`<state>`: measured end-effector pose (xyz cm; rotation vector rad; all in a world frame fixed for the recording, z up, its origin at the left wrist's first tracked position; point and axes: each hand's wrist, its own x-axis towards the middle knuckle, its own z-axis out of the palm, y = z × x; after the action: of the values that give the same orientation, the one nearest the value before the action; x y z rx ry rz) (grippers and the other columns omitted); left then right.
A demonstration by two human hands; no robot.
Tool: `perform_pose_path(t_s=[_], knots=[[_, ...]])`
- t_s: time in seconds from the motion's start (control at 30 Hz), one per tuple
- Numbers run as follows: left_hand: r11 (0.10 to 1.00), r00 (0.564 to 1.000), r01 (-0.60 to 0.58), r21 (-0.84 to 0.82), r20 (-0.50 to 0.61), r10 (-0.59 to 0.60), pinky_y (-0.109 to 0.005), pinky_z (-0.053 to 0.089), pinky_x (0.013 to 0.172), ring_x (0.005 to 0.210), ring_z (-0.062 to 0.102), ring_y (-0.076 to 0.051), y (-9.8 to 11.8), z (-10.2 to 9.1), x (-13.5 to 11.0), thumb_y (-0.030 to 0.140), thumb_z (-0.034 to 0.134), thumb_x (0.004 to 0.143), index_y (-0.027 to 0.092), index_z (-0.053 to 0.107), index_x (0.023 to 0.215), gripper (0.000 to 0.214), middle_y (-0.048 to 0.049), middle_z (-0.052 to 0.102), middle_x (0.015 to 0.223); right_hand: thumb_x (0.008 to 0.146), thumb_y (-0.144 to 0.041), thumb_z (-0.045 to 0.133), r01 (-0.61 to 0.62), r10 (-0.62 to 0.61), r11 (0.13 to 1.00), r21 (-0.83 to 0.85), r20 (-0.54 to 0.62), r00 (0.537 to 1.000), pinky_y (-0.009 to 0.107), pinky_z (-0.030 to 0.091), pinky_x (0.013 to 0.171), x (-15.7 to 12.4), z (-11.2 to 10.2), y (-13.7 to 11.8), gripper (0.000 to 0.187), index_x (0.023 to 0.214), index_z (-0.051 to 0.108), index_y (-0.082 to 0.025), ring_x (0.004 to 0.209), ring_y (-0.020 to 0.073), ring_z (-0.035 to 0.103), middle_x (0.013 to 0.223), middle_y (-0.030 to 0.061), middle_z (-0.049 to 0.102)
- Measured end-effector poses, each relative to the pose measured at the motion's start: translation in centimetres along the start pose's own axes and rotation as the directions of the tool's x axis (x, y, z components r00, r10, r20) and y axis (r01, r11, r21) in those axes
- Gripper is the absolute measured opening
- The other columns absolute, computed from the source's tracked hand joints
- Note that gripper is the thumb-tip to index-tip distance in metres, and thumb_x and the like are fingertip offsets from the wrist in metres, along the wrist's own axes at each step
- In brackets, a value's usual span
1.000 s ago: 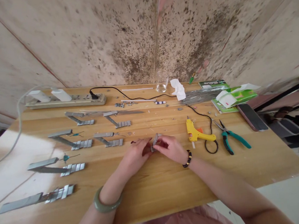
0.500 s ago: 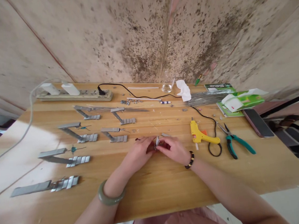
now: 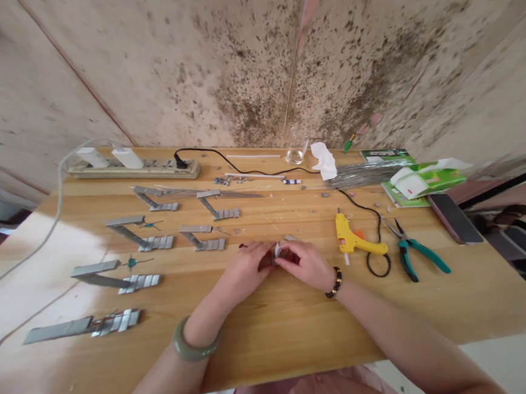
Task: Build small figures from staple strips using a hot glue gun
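Observation:
Between my fingertips is a small silvery-grey piece (image 3: 277, 252), mostly covered, so its kind does not show. My left hand (image 3: 251, 264) pinches it from the left, with a bangle on that wrist. From the right, my right hand (image 3: 305, 265) grips the same piece; a dark beaded bracelet circles that wrist. A small grey bit (image 3: 292, 238) lies just behind the right fingers. To the left stand several bent grey strip pieces with segmented ends, such as one near the middle (image 3: 209, 245). A straight one (image 3: 59, 330) lies at the front left.
To the right lie a yellow glue gun (image 3: 357, 240) and teal-handled pliers (image 3: 425, 256). Farther back are a bundle of metal wires (image 3: 365, 173), a tissue pack (image 3: 443, 178), a phone (image 3: 456, 218) and a glass (image 3: 295, 154). A power strip (image 3: 152, 171) sits at the back left.
The view has shifted very slightly, so things on the left appear a little farther right. Both hands keep the same grip on the small piece.

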<state>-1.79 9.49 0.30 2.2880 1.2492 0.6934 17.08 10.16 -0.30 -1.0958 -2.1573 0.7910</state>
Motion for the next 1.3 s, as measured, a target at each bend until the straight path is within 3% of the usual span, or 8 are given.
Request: perform_pose_path(t_s=[0.23,0.7,0.87,1.0,1.13,1.2,1.3], knots=[[0.999,0.999,-0.031,-0.012,-0.039,0.03,-0.035,0.049,0.082,0.094,0.062,-0.021,0.1,0.1,-0.1,0.01,0.061,0.079,0.019,0.057,0.11,0.033,-0.0063,0.068,0.101,0.083,-0.022,0.062,0.073,-0.073,0.997,0.005,-0.083,0.994,0.033,0.047,0.086,-0.1,0.2,0.2,0.013,0.096,0.062,-0.02,0.096,0.0183,0.059,0.099,0.0057,0.062],[0.995,0.998,-0.046,-0.086,-0.056,0.041,-0.032,0.05,0.077,0.086,0.064,-0.019,-0.5,0.4,0.1,0.008,0.056,0.079,0.021,0.063,0.102,0.027,-0.0054,0.07,0.094,0.084,-0.026,0.062,0.097,-0.094,0.994,0.051,-0.052,0.994,0.032,0.049,0.082,0.1,-0.2,-0.1,0.016,0.099,0.062,-0.02,0.089,0.017,0.06,0.101,0.0057,0.062],[0.994,0.998,-0.048,-0.099,-0.053,0.043,-0.03,0.05,0.072,0.079,0.063,-0.018,-0.4,0.4,0.1,0.013,0.055,0.082,0.018,0.065,0.091,0.014,-0.0057,0.067,0.085,0.086,-0.036,0.058,-0.024,0.046,0.966,0.257,-0.079,0.996,0.024,0.049,0.061,0.3,-1.3,0.1,0.022,0.099,0.064,-0.019,0.063,0.0091,0.057,0.1,0.0052,0.061],[0.995,0.998,-0.041,-0.09,-0.042,0.037,-0.03,0.051,0.073,0.078,0.062,-0.017,-0.2,0.2,0.2,0.016,0.054,0.084,0.017,0.066,0.09,0.013,-0.0062,0.066,0.085,0.086,-0.045,0.055,-0.147,0.257,0.837,0.526,-0.142,0.956,0.021,0.043,0.048,0.9,-3.0,-0.4,0.03,0.096,0.063,-0.017,0.051,0.0088,0.054,0.072,0.0005,0.061],[0.997,0.999,-0.034,-0.065,-0.04,0.032,-0.03,0.051,0.073,0.078,0.062,-0.018,-0.1,0.2,0.3,0.018,0.053,0.084,0.017,0.066,0.086,0.013,-0.0064,0.066,0.083,0.08,-0.05,0.059,-0.134,0.34,0.737,0.662,-0.192,0.921,0.022,0.044,0.048,1.3,-5.0,-1.3,0.035,0.093,0.063,-0.018,0.049,0.0087,0.052,0.063,-0.0017,0.059],[0.998,0.999,-0.032,-0.057,-0.042,0.03,-0.031,0.051,0.073,0.078,0.063,-0.018,-0.1,0.2,0.3,0.019,0.053,0.084,0.017,0.065,0.086,0.012,-0.0067,0.067,0.083,0.08,-0.048,0.059,-0.134,0.337,0.754,0.644,-0.204,0.919,0.022,0.045,0.048,1.4,-5.9,-1.6,0.033,0.094,0.062,-0.018,0.049,0.0089,0.053,0.06,-0.0027,0.058],[0.997,0.998,-0.036,-0.068,-0.047,0.032,-0.032,0.051,0.075,0.081,0.064,-0.019,-0.1,0.2,0.2,0.02,0.053,0.085,0.017,0.065,0.088,0.013,-0.0072,0.068,0.085,0.082,-0.039,0.058,-0.158,0.275,0.858,0.488,-0.179,0.945,0.022,0.047,0.051,1.2,-7.7,-1.5,0.026,0.097,0.062,-0.018,0.052,0.0096,0.056,0.064,-0.0024,0.059]])
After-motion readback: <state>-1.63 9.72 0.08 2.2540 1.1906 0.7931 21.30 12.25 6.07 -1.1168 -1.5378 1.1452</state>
